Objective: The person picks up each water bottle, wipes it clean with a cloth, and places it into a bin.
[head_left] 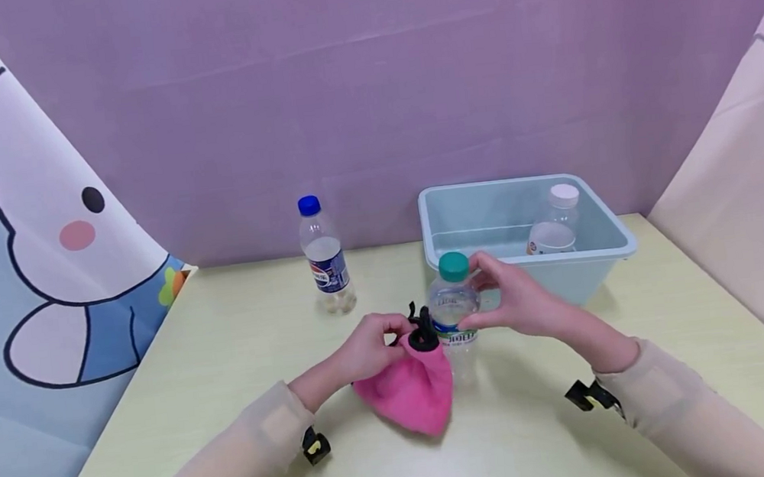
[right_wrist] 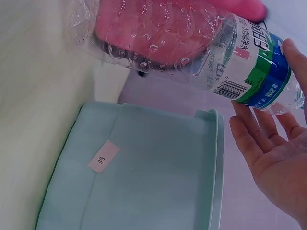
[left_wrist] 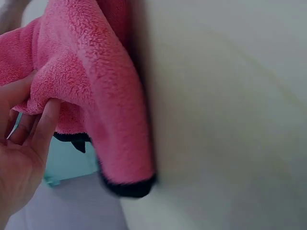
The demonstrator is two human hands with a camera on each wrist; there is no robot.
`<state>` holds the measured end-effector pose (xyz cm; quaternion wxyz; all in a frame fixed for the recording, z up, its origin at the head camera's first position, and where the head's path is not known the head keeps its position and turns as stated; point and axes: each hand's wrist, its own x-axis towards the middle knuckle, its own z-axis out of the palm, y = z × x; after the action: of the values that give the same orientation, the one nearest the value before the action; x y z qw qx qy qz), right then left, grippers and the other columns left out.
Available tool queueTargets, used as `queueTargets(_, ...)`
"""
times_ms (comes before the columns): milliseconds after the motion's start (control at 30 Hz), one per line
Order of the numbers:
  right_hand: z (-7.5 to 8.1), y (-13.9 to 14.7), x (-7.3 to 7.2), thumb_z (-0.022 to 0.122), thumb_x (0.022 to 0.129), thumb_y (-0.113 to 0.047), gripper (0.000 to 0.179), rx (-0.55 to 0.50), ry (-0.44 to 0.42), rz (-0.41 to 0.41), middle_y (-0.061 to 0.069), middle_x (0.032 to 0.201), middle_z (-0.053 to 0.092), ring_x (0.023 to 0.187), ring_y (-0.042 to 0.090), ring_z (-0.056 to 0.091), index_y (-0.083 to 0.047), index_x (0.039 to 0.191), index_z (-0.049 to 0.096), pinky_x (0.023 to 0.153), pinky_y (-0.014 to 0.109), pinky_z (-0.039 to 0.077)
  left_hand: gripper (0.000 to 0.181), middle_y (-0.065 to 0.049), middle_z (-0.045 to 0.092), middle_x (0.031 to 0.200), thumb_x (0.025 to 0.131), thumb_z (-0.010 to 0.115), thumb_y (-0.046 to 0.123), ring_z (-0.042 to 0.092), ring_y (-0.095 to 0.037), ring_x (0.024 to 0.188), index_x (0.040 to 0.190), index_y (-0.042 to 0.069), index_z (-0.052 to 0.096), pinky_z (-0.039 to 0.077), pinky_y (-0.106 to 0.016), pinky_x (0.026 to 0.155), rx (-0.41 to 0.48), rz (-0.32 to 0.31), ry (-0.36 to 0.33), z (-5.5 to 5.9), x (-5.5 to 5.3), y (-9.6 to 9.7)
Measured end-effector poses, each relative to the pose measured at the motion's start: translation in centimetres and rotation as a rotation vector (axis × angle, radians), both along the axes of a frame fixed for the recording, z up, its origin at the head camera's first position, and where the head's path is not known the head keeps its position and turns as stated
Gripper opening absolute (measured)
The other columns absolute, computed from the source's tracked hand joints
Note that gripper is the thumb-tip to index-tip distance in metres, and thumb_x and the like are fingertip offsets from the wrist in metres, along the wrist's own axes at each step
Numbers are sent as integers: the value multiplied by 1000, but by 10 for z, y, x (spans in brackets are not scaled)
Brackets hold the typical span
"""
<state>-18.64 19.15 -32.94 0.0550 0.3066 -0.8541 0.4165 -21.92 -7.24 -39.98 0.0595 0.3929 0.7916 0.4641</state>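
Observation:
My left hand [head_left: 376,344] pinches a fuzzy pink cloth [head_left: 410,389] with black trim. In the left wrist view the pink cloth [left_wrist: 96,81] is bunched between thumb and fingers and droops beside the table. My right hand [head_left: 515,298] grips a clear plastic bottle [head_left: 455,316] with a green cap around its upper part. The bottle stands about upright just right of the cloth. In the right wrist view, water drops cling to the bottle [right_wrist: 153,43], which has a white, green and blue label, and the pink cloth shows through it.
Behind my right hand stands a light blue plastic bin [head_left: 551,276] holding a white-capped bottle [head_left: 554,229]. A blue-capped bottle [head_left: 325,263] with a dark blue label stands on the pale table [head_left: 258,319] at the back left. Purple fabric [head_left: 341,104] hangs behind.

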Motion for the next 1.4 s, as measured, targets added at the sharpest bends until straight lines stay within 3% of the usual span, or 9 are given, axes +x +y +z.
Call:
queueTargets(167, 0, -2, 0, 88, 68, -10, 60, -1, -5, 2, 8, 109, 62, 98, 27, 63, -4, 114, 50, 92, 45, 50, 21, 3, 64, 82, 78, 67, -13, 56, -12, 81, 85, 6, 68, 52, -42, 80, -33, 0, -18, -6, 2, -2)
queueTargets(367, 1, -2, 0, 88, 68, -10, 60, 1, -3, 8, 7, 108, 61, 98, 26, 63, -4, 114, 50, 91, 45, 50, 19, -2, 68, 85, 79, 68, -13, 64, -17, 94, 82, 6, 67, 51, -36, 87, 71, 71, -13, 2, 6, -1)
queueTargets(533, 0, -1, -2, 88, 68, -9, 60, -1, 5, 15, 7, 109, 61, 97, 26, 63, -5, 113, 49, 90, 45, 51, 13, -10, 70, 88, 81, 66, -12, 63, -19, 93, 85, 0, 67, 54, -40, 82, 231, 98, -44, 18, 9, 2)
queueTargets(633, 0, -1, -2, 88, 68, -9, 60, -5, 6, 20, 7, 110, 61, 97, 25, 63, -5, 113, 49, 90, 44, 51, 13, -11, 68, 86, 79, 63, -15, 62, -18, 92, 85, -4, 66, 54, -33, 78, 324, 97, -60, 31, 10, 5)
queueTargets(867, 0, -1, -3, 88, 68, -5, 60, -8, 9, 28, 7, 109, 61, 97, 25, 62, -5, 114, 50, 88, 43, 52, 14, -14, 65, 83, 78, 58, -19, 59, -16, 81, 85, -9, 64, 52, -24, 67, 481, 53, -19, 54, 8, 8)
queueTargets(1067, -1, 0, -3, 88, 68, -5, 60, -13, 12, 35, 7, 109, 61, 97, 25, 62, -4, 114, 49, 88, 43, 52, 12, -13, 65, 84, 79, 59, -17, 59, -19, 83, 84, -7, 64, 53, -25, 67, 453, 47, -30, 55, 7, 8)
queueTargets(1400, -2, 2, -1, 88, 69, -9, 60, 2, 23, 11, 7, 107, 61, 94, 24, 63, -5, 113, 48, 88, 45, 51, 10, -11, 70, 86, 80, 66, -13, 65, -19, 97, 84, -3, 67, 49, -39, 94, 276, 24, -19, 32, 5, 5)
